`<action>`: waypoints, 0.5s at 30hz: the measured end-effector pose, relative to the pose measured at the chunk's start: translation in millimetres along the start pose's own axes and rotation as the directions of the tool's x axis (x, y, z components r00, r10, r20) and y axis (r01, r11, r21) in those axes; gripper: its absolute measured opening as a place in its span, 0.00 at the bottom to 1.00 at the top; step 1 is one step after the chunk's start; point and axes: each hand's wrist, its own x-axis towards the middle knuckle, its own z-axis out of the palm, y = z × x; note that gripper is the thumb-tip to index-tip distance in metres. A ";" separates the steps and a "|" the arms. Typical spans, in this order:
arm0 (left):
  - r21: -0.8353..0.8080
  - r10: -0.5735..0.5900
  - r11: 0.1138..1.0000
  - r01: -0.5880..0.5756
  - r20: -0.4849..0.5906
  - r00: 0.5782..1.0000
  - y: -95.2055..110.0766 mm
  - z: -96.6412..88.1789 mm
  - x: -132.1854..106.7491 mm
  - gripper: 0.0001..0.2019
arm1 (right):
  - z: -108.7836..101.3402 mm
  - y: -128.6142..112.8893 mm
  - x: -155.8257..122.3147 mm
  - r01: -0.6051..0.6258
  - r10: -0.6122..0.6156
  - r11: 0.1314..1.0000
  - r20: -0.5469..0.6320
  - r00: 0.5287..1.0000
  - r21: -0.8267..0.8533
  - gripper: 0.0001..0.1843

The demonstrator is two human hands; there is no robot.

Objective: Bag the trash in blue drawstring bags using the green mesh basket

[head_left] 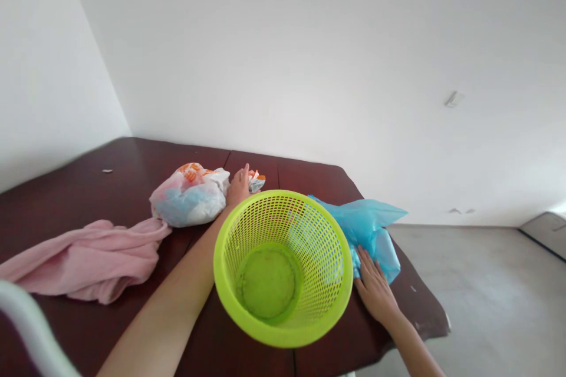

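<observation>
A light green mesh plastic basket (283,337) stands in the middle, its open top facing me and its inside bare. My left hand (239,186) reaches past it on the left, fingers stretched forward, against a white plastic bag (190,203) with orange print. Pink and blue contents show through that bag, and a crumpled orange-and-white piece of plastic (256,181) sticks out on the other side of the hand. On the right, my right hand (375,288) lies with fingers extended on a blue plastic bag (369,224). The basket hides part of the blue bag.
A pink cloth (97,256) lies crumpled on the dark red table (119,171) at left. A blurred pale curved object (30,324) cuts into the lower left corner. White walls (287,59) rise behind, and grey floor (481,283) lies beyond the table's right edge.
</observation>
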 end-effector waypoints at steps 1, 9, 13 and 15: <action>0.010 0.010 1.000 -0.010 -0.002 1.000 1.2 -1.7 -0.2 0.56 | -0.9 0.7 -7.8 -0.003 0.004 1.000 -0.014 1.000 0.014 0.45; 0.167 0.063 0.984 -0.061 -0.008 0.998 30.9 -14.5 -4.9 0.26 | 3.7 -5.3 -6.3 -0.009 0.025 0.995 -0.158 0.987 0.101 0.47; 0.292 0.115 0.947 -0.131 0.069 0.991 29.6 -43.0 -11.0 0.29 | 20.7 7.5 -3.2 0.013 0.011 0.991 -0.180 0.984 0.134 0.46; 0.357 0.132 0.921 -0.154 0.086 0.988 21.1 -71.0 -20.5 0.32 | 27.5 12.8 -2.3 0.018 0.011 0.988 -0.191 0.982 0.152 0.47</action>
